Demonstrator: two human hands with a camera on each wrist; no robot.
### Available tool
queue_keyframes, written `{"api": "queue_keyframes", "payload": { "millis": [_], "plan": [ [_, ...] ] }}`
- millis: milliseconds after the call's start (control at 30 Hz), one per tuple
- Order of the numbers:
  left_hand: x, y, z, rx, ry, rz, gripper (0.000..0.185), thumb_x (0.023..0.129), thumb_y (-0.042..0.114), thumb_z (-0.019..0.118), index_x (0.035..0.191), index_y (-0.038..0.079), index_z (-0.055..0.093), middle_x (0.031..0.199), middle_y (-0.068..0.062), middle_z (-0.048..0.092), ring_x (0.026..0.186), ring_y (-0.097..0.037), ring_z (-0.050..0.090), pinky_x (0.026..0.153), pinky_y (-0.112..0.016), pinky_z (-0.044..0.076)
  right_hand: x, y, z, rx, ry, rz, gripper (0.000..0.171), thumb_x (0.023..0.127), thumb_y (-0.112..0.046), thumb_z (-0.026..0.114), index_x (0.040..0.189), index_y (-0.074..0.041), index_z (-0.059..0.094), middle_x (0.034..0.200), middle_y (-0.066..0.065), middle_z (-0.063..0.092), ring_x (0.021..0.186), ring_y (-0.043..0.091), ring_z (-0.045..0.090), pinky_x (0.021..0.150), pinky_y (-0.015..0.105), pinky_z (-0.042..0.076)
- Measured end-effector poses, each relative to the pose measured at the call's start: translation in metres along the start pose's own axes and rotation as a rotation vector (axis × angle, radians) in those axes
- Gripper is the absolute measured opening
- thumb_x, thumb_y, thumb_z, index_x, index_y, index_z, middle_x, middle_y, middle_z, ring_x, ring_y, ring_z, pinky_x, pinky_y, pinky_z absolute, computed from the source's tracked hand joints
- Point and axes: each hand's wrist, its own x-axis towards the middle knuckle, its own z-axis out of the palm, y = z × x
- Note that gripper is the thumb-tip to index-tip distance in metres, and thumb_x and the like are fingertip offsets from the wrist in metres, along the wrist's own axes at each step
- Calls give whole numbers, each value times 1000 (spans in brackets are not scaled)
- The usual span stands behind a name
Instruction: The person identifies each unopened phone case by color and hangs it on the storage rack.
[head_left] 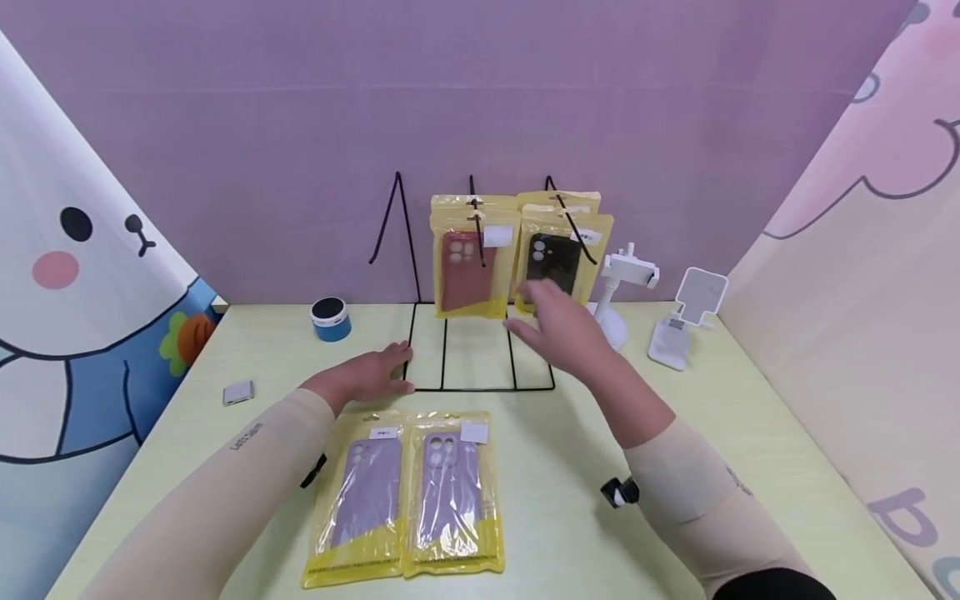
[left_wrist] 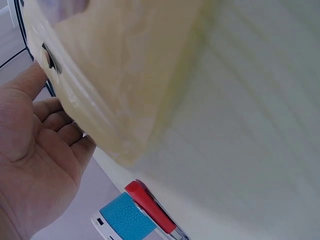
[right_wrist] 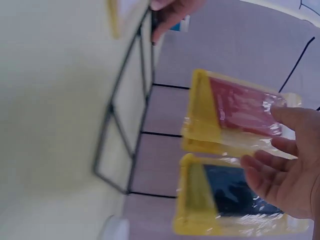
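Observation:
A black wire display rack (head_left: 442, 389) stands on the table, and my left hand (head_left: 367, 373) holds the left side of its base with curled fingers. On the middle hook hang bagged phone cases, the front one a red phone case (head_left: 467, 271). The right hook carries bags too, with a black phone case (head_left: 553, 262) in front. My right hand (head_left: 562, 329) is raised just before these bags, its fingers loosely bent and holding nothing. Two yellow-edged bags with purple phone cases (head_left: 367, 492) lie side by side in front of the rack.
A blue round speaker (head_left: 332, 319) stands left of the rack, with a small grey-white flat object (head_left: 238, 392) nearer the front. To the right are a white phone stand (head_left: 611, 321) and a folding stand (head_left: 669, 342). The rack's left hook (head_left: 384, 221) holds no bag.

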Motion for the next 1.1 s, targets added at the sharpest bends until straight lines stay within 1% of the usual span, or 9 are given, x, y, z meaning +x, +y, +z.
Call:
{"api": "queue_keyframes", "payload": {
  "millis": [100,267,400,500,600,667,867,1000,1100],
  "plan": [
    [0,1,0,-2,-5,-3,80,99,44,54,158,10,12,165,-15,4,152,-35,6,122,-52,15,-10,17,13,2,-102,6,60,96,-48,58,142,-10,48,139,8,55,116,27,60,95,48,51],
    [-1,1,0,-7,-1,10,80,99,43,54,158,9,12,165,-17,4,152,-36,6,122,-52,14,-25,43,32,-35,-235,48,63,95,-49,58,142,-7,49,140,13,56,128,33,53,104,51,45],
    [-2,2,-1,-23,-9,-2,81,99,44,54,159,10,11,165,-16,3,152,-35,5,122,-53,13,-30,61,47,-68,-328,111,71,94,-51,59,146,-4,44,142,21,52,132,38,49,105,54,42],
    [-4,2,-2,-32,-15,-14,81,99,44,54,159,12,11,165,-15,2,152,-35,4,122,-53,13,-29,71,58,-93,-378,142,76,94,-52,58,148,-1,41,143,24,50,132,40,47,106,54,42],
    [-4,2,-2,-38,-16,-14,80,99,44,55,159,12,12,165,-14,2,152,-35,4,122,-54,13,-29,80,69,-113,-407,157,80,93,-54,58,149,0,38,147,23,46,134,40,45,108,52,41],
    [-3,1,-2,-39,-14,-7,80,99,44,55,159,12,12,165,-14,2,152,-35,4,122,-54,14,-29,84,74,-111,-419,164,83,93,-54,59,150,0,35,151,22,41,139,40,40,111,52,37],
    [-1,1,-2,-35,-12,-10,81,98,46,55,159,13,12,166,-13,2,152,-34,4,122,-53,14,-31,85,77,-136,-458,149,85,96,-54,55,153,3,27,158,24,29,147,38,26,118,52,28],
    [0,0,-2,-24,-12,-1,82,98,46,55,159,12,12,165,-15,3,152,-35,5,122,-53,14,-28,83,76,-168,-465,145,79,98,-51,52,151,4,30,156,24,32,146,38,29,116,52,31],
    [0,-1,-2,-22,-14,2,82,98,46,55,159,11,13,165,-16,4,152,-35,5,122,-53,14,-25,80,76,-191,-456,145,76,98,-49,52,149,5,35,152,25,39,141,38,37,112,52,37]
  ]
}}
